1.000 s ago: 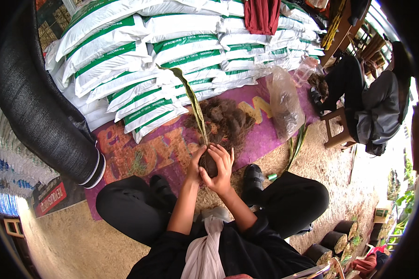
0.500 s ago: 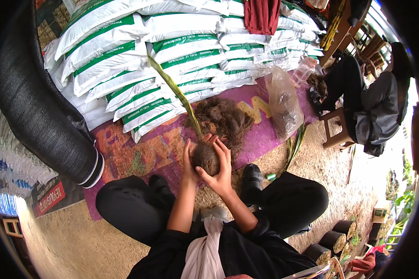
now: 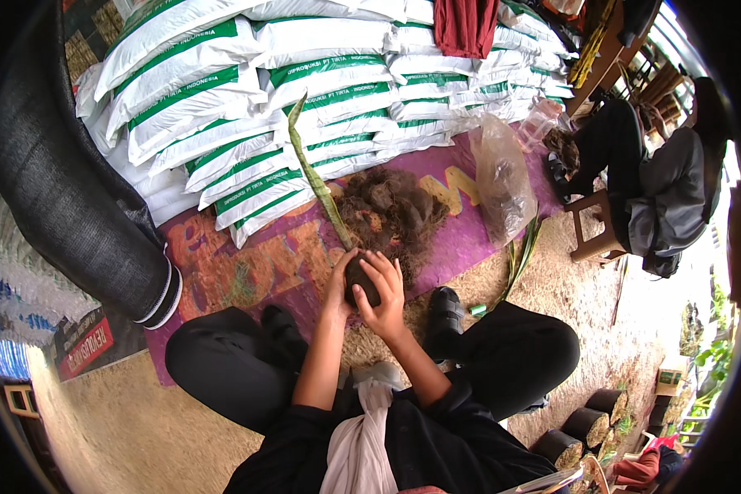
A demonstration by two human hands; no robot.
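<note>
Between my two palms is a dark brown, rounded root ball (image 3: 361, 281), with one long, stiff green leaf (image 3: 314, 171) rising from it and leaning up to the left. My left hand (image 3: 337, 281) is wrapped round its left side. My right hand (image 3: 382, 288) curves over the right side, fingers on top and thumb across the near face. Just beyond my hands, a heap of dark, fibrous root balls or coir (image 3: 393, 212) lies on the purple printed sheet (image 3: 461, 257).
White sacks with green bands (image 3: 329, 78) are stacked along the far side. A filled clear plastic bag (image 3: 504, 181) stands right of the heap, near loose long leaves (image 3: 519, 262). A black roll (image 3: 74, 173) leans at left. Another person (image 3: 659, 177) sits on a stool (image 3: 593, 226) at right.
The root ball has turned in my hands, its leaf now more upright and shifted right. My right fingers have moved over the top of the ball.
</note>
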